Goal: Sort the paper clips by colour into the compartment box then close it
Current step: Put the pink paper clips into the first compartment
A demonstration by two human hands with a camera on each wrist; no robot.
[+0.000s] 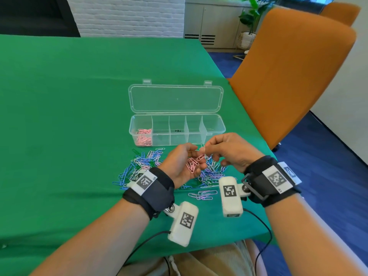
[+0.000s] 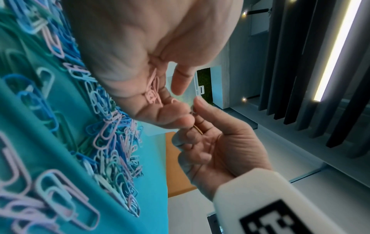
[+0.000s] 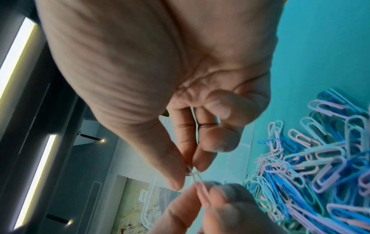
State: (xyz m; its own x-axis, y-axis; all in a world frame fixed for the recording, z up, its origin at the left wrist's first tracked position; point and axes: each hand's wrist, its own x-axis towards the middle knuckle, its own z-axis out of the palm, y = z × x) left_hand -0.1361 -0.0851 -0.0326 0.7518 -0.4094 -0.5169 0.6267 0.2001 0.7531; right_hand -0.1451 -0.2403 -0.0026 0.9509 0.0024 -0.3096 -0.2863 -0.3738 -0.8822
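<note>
A clear compartment box (image 1: 214, 124) stands open on the green table, its lid (image 1: 175, 98) laid back. Pink paper clips (image 1: 143, 137) fill its leftmost compartment; the other compartments look empty. A mixed pile of clips (image 1: 139, 166) in blue, purple, pink, white and green lies in front of the box. My left hand (image 1: 196, 156) is cupped palm up over the pile and holds a bunch of pink clips (image 2: 153, 93). My right hand (image 1: 206, 151) pinches a pale clip (image 3: 190, 171) between thumb and forefinger. That clip meets a pink clip (image 3: 202, 192) pinched by my left fingertips.
An orange chair (image 1: 288, 76) stands at the table's right edge, close to the box. A few loose clips (image 1: 203, 194) lie nearer to me than the pile. Cables run from both wrist cameras over the table's near edge.
</note>
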